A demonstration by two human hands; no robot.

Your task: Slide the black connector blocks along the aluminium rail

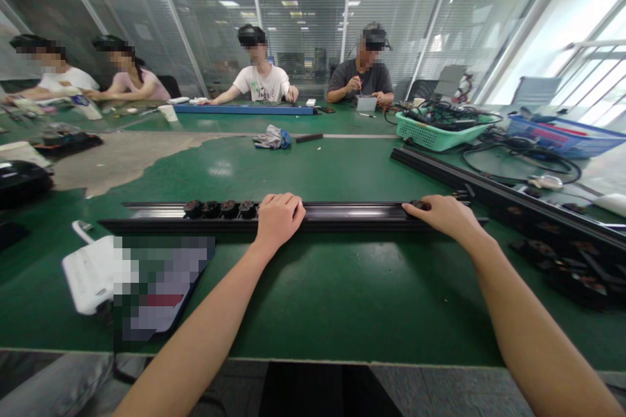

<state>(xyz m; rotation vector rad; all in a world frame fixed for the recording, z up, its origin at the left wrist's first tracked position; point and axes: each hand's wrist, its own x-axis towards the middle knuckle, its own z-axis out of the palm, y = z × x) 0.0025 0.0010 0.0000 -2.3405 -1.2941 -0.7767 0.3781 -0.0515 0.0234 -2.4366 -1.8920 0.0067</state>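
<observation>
A long black metal rail with a shiny inner channel lies across the green table in front of me. Several small black round parts sit in a row in its left half. My left hand is closed over the rail near its middle, just right of that row; whatever is under its fingers is hidden. Near the rail's right end, my right hand grips another small black part, its thumb pointing left along the channel. The fingers of that hand partly cover this part.
Left of my arms lie a white device and a blurred-out phone-like slab. At right are a second black rail, a green basket of cables and a blue basket. A crumpled cloth lies ahead; several people sit opposite.
</observation>
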